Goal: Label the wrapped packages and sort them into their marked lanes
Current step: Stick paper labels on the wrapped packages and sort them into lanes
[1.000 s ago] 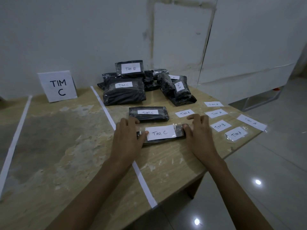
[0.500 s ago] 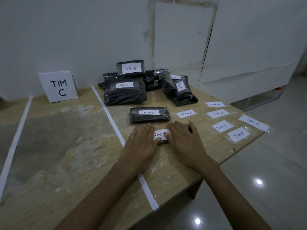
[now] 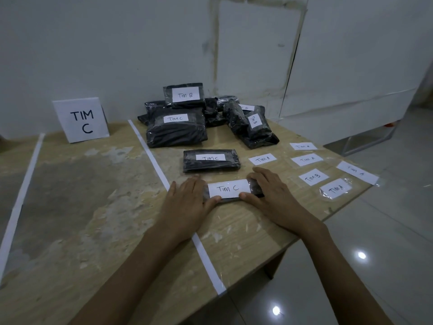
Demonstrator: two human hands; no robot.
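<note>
Near bench (image 3: pixel 93 207) edge: left grip (image 3: pixel 187 202) and right grip (image 3: pixel 274 198), both flat with fingers straightish, pressing the ends of black package (image 3: pixel 256 187) with TIM C label (image 3: pixel 228 188), just right of tape line (image 3: pixel 149 151). Behind: second TIM C package (image 3: pixel 210 160). Right: loose labels (image 3: pixel 314 177). Far: package pile (image 3: pixel 177 127) by wall.

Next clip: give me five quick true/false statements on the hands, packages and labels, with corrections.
1. The left hand and right hand rest on a package labelled TIM C. True.
2. The standing sign reads TIM A. False: it reads TIM C.
3. Right of the hands, loose labels lie on the table. True.
4. That package lies left of the white strip. False: it lies right of it.
5. The top package of the pile reads TIM B. True.
</note>
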